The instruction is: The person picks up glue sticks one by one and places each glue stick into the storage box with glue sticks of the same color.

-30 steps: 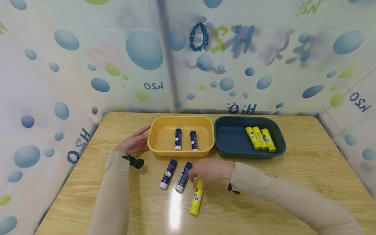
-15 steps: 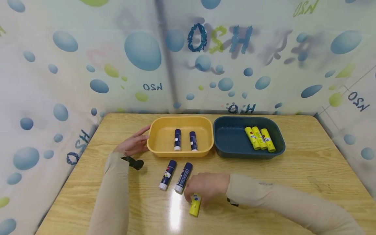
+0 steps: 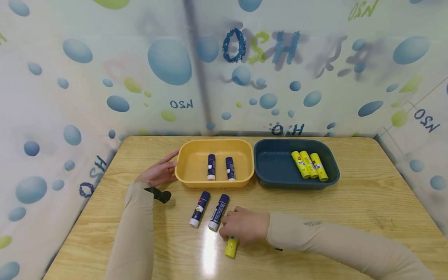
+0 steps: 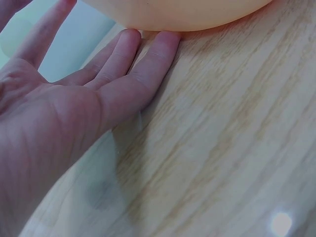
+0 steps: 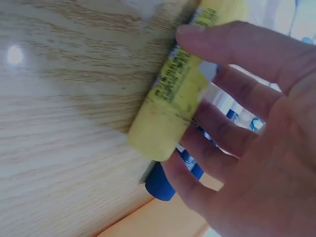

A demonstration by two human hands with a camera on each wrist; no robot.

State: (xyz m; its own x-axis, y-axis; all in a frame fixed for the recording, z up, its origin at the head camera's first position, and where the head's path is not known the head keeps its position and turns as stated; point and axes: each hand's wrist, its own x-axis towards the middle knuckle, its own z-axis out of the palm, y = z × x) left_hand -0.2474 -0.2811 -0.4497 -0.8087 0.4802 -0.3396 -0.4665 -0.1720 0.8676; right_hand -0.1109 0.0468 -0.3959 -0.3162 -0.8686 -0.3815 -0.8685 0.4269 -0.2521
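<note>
My left hand [image 3: 160, 172] touches the left end of the yellow plastic tub [image 3: 192, 165]. In the left wrist view, extended fingertips rest against the tub [image 4: 192, 14] near the tabletop. My right hand [image 3: 246, 225] holds a yellow glue stick [image 3: 231, 247] on the table, covering its upper part. The right wrist view shows the thumb on one side of this glue stick [image 5: 168, 98] and the fingers on the other. Beside that hand lie a navy glue stick [image 3: 218, 212] and, further left, another navy glue stick [image 3: 200, 209], both with white ends.
Two navy glue sticks [image 3: 211, 167] lie inside the yellow tub. Touching it on the right is a dark blue tub [image 3: 274, 163], where three yellow glue sticks [image 3: 309, 165] lie at the right end. A patterned wall [image 3: 217, 93] stands behind the wooden table [image 3: 364, 194].
The right hand has come down toward the front from above the yellow glue stick's top end and now grips it. My left hand stays at the yellow tub.
</note>
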